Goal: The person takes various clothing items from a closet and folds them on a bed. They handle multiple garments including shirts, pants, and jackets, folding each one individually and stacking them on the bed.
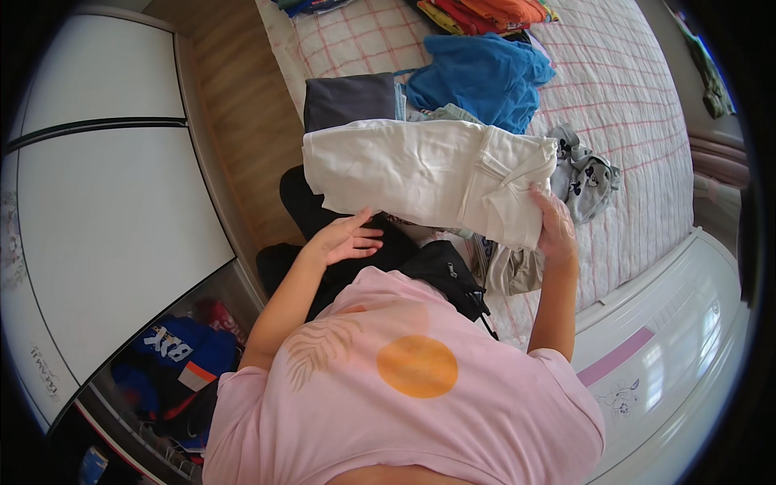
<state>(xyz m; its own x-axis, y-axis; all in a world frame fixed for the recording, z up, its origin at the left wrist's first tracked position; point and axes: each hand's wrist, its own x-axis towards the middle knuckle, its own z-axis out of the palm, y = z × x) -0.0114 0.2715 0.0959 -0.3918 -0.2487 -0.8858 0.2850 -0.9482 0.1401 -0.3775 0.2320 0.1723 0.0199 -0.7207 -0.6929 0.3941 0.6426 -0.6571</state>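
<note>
A pair of white pants (404, 166), folded lengthwise, stretches across in front of me over the bed's near edge. My right hand (555, 226) grips the right end, at the waistband, with its thumb on top. My left hand (346, 238) is by the lower left edge, fingers apart and palm turned up. The tip of its index finger is at the cloth's edge; whether it touches I cannot tell. Behind the pants lie a folded dark grey garment (352, 101) and a crumpled blue garment (481, 77). A grey patterned garment (594, 182) is bunched beyond the right end.
The bed (622, 89) has a white quilt with red checks. At its far end is a pile of orange and red clothes (493, 14). Beige cloth (517, 271) lies beneath my right forearm. A white cabinet (113, 218) with clothes (174, 364) inside stands left, a white glossy panel (671, 347) right.
</note>
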